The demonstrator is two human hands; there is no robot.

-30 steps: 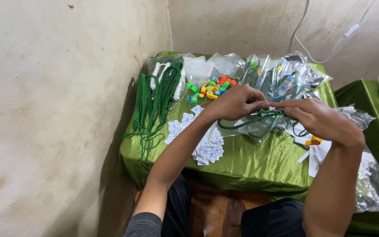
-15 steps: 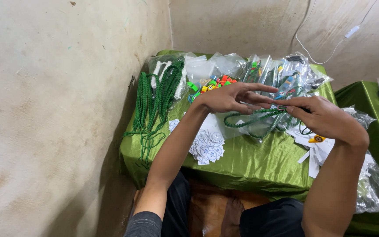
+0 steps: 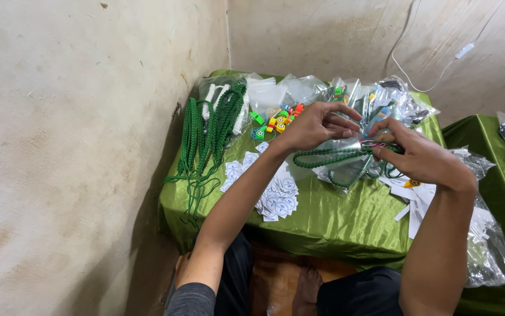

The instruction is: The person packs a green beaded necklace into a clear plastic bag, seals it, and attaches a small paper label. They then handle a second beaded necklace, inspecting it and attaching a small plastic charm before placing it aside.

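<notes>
Partly hidden under my right hand (image 3: 419, 157), the green braided cord (image 3: 328, 158) is pinched at one end in its closed fingers, while my left hand (image 3: 316, 124) holds the other end with its outer fingers spread, the cord hanging just above the green tablecloth (image 3: 334, 216). Nearer me lie round white stickers (image 3: 276, 196). Farther back, clear plastic bags (image 3: 299, 90) hold coloured whistles (image 3: 278, 117), their other contents hard to make out, beside a pile of green cords (image 3: 211, 129).

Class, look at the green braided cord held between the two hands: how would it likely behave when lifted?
The green braided cord sags in loops between the left hand and right hand, so it is probably floppy. It looks thin, so likely light. Its braided surface probably grips rather than slips.
</notes>
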